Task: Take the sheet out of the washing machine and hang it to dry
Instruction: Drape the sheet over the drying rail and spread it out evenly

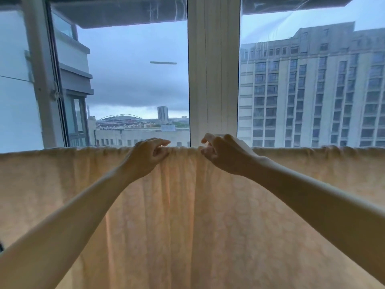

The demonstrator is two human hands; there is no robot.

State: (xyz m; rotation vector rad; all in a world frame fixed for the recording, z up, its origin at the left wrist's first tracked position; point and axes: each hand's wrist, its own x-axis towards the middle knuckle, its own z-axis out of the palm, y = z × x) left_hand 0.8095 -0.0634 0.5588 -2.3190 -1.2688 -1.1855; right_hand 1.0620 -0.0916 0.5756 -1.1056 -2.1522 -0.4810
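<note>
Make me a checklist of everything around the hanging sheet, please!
Surface: nothing seen; the support under the sheet is hidden.
Job's things: pale yellow patterned fabric sheet hangs spread wide, gathered along its top edge.
Clutter: nothing seen.
Hands: left hand pinches the sheet's top edge; right hand touches it with curled fingers, grip unclear.
Cables: nothing seen.
Surroundings: white window frame post, grey cloudy sky, tall grey building outside.
</note>
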